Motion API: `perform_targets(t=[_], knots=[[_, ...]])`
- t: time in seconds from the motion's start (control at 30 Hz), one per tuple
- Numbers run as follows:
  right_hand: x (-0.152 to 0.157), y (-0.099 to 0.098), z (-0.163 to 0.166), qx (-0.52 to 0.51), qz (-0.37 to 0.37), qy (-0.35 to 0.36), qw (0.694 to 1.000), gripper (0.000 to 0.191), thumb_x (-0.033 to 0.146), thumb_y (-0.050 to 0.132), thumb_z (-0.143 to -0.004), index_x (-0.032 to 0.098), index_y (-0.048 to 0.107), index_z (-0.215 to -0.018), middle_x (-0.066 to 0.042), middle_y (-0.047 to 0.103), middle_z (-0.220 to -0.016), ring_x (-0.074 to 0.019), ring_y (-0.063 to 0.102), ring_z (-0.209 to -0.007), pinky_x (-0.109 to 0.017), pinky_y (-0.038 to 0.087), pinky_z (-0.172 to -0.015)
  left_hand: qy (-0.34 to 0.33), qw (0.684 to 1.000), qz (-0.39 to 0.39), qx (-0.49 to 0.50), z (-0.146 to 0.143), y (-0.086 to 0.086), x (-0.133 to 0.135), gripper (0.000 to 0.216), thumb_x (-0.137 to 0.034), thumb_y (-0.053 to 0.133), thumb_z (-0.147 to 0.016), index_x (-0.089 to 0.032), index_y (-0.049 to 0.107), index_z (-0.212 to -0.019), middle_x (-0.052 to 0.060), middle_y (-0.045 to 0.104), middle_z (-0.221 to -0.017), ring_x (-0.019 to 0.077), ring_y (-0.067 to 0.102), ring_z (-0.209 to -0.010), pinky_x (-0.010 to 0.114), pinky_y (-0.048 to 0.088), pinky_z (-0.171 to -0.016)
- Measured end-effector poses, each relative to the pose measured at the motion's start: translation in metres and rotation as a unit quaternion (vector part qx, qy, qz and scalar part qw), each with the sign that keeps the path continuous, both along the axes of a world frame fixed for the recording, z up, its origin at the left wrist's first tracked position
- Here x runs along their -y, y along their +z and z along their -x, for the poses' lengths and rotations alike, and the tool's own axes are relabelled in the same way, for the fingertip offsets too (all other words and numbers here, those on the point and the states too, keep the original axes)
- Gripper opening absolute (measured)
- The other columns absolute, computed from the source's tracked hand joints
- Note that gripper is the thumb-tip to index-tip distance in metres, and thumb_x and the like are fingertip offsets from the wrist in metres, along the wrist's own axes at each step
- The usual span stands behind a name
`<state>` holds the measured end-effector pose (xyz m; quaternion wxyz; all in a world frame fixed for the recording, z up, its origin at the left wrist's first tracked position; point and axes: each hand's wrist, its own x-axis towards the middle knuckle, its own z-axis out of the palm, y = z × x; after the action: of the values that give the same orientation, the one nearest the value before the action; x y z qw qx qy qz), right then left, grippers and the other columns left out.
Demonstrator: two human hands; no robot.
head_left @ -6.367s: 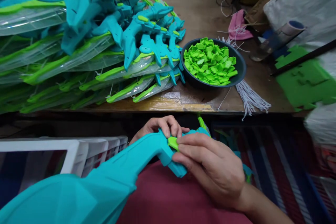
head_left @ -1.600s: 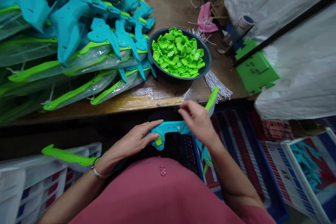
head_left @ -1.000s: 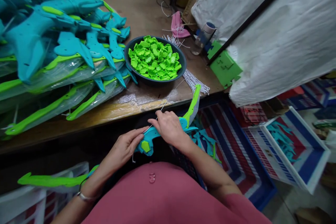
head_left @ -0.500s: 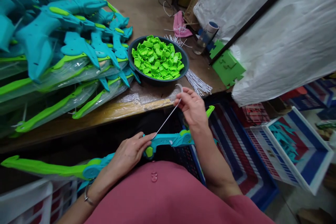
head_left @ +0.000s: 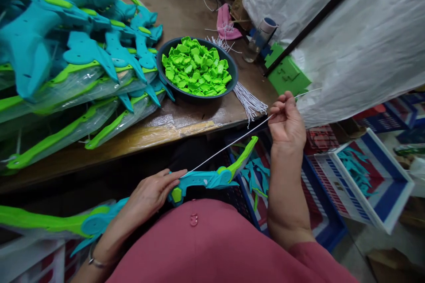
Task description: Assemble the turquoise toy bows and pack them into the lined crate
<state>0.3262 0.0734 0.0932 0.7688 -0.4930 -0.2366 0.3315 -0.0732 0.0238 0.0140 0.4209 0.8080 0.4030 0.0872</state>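
A teal and green toy bow (head_left: 206,179) lies across my lap, just below the table edge. My left hand (head_left: 151,192) grips its teal middle near a green clip. My right hand (head_left: 287,119) is raised at the table's right corner, fingers pinched on a white string (head_left: 229,149). The string runs taut from the bow's grip up to that hand. One green limb of the bow (head_left: 244,155) points up to the right, the other (head_left: 43,223) stretches far left.
A pile of finished teal and green bows (head_left: 79,62) in clear bags covers the left of the wooden table (head_left: 186,9). A dark bowl (head_left: 232,67) of green clips and a bundle of white strings (head_left: 249,99) sit nearby. Crates with teal parts (head_left: 358,177) stand at right.
My right hand has pulled the string out longer, moving up and to the right. The left hand stays on the bow's grip.
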Motion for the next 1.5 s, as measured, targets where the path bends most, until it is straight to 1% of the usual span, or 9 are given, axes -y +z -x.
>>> perform_targets(t=[0.4, 0.53, 0.6, 0.67, 0.77, 0.97, 1.1, 1.27, 1.5], knots=[[0.044, 0.014, -0.011, 0.045, -0.005, 0.031, 0.998, 0.016, 0.033, 0.083, -0.081, 0.026, 0.071, -0.089, 0.005, 0.055, -0.076, -0.0062, 0.037, -0.052, -0.017, 0.028, -0.037, -0.004, 1.000, 0.001, -0.020, 0.006, 0.000, -0.006, 0.042, -0.046, 0.043, -0.106, -0.037, 0.069, -0.137, 0.004, 0.077, -0.112, 0.0226, 0.073, -0.105, 0.032, 0.059, -0.090], [0.070, 0.031, -0.018, 0.170, 0.008, -0.094, 0.981, 0.017, 0.034, 0.082, -0.078, 0.022, 0.072, -0.085, 0.004, 0.056, -0.072, -0.0063, 0.038, -0.049, -0.019, 0.026, -0.040, 0.001, 0.999, 0.004, -0.040, 0.015, -0.009, -0.008, 0.047, -0.056, 0.053, -0.100, -0.037, 0.066, -0.141, 0.005, 0.075, -0.128, 0.0300, 0.068, -0.124, 0.042, 0.057, -0.103], [0.084, 0.041, -0.025, 0.340, 0.024, -0.235, 0.910, 0.011, 0.030, 0.080, -0.080, 0.021, 0.077, -0.086, 0.002, 0.061, -0.073, -0.0091, 0.048, -0.056, -0.023, 0.038, -0.049, 0.002, 0.998, 0.013, -0.060, 0.020, -0.014, -0.010, 0.053, -0.061, 0.057, -0.096, -0.038, 0.064, -0.143, 0.005, 0.073, -0.134, 0.0328, 0.063, -0.133, 0.047, 0.055, -0.107], [0.097, 0.048, -0.029, 0.531, 0.059, -0.341, 0.774, 0.010, 0.027, 0.078, -0.084, 0.020, 0.081, -0.091, -0.001, 0.066, -0.079, -0.0143, 0.059, -0.070, -0.031, 0.049, -0.068, 0.003, 0.997, 0.016, -0.079, 0.024, -0.017, -0.012, 0.056, -0.065, 0.058, -0.094, -0.039, 0.063, -0.144, 0.005, 0.071, -0.137, 0.0341, 0.060, -0.137, 0.050, 0.054, -0.110], [0.108, 0.043, -0.025, 0.677, 0.129, -0.308, 0.656, 0.015, 0.031, 0.074, -0.092, 0.021, 0.083, -0.099, -0.005, 0.069, -0.086, -0.0197, 0.064, -0.084, -0.036, 0.050, -0.081, -0.003, 0.996, 0.004, -0.094, 0.028, -0.020, -0.013, 0.057, -0.065, 0.056, -0.094, -0.040, 0.062, -0.144, 0.005, 0.071, -0.137, 0.0346, 0.060, -0.136, 0.050, 0.055, -0.108], [0.098, -0.025, 0.004, 0.656, 0.190, -0.056, 0.728, 0.016, 0.025, 0.062, -0.098, 0.020, 0.077, -0.094, -0.003, 0.066, -0.087, -0.0181, 0.064, -0.081, -0.032, 0.050, -0.075, 0.001, 0.995, -0.047, -0.089, 0.033, -0.031, -0.009, 0.052, -0.064, 0.056, -0.094, -0.044, 0.063, -0.142, 0.002, 0.073, -0.132, 0.0338, 0.063, -0.131, 0.045, 0.061, -0.100], [0.092, -0.060, 0.015, 0.671, 0.234, -0.049, 0.702, 0.016, 0.023, 0.059, -0.096, 0.020, 0.071, -0.086, -0.003, 0.065, -0.085, -0.0193, 0.061, -0.082, -0.033, 0.046, -0.078, 0.007, 0.994, -0.052, -0.099, 0.035, -0.037, -0.010, 0.054, -0.066, 0.057, -0.092, -0.042, 0.066, -0.139, 0.003, 0.073, -0.130, 0.0343, 0.065, -0.127, 0.044, 0.063, -0.096], [0.094, -0.065, 0.019, 0.726, 0.252, -0.084, 0.634, 0.016, 0.019, 0.058, -0.095, 0.019, 0.069, -0.083, -0.003, 0.064, -0.082, -0.0195, 0.057, -0.080, -0.034, 0.037, -0.078, 0.007, 0.995, -0.045, -0.093, 0.034, -0.037, -0.011, 0.055, -0.069, 0.055, -0.092, -0.044, 0.065, -0.139, 0.002, 0.073, -0.130, 0.0336, 0.065, -0.127, 0.044, 0.062, -0.096], [0.095, -0.064, 0.020, 0.737, 0.244, -0.081, 0.625, 0.018, 0.021, 0.059, -0.098, 0.020, 0.071, -0.085, -0.002, 0.063, -0.081, -0.0192, 0.057, -0.080, -0.033, 0.034, -0.077, 0.005, 0.995, -0.050, -0.091, 0.034, -0.038, -0.012, 0.055, -0.071, 0.052, -0.091, -0.043, 0.068, -0.136, 0.005, 0.073, -0.128, 0.0348, 0.067, -0.123, 0.045, 0.063, -0.093]])
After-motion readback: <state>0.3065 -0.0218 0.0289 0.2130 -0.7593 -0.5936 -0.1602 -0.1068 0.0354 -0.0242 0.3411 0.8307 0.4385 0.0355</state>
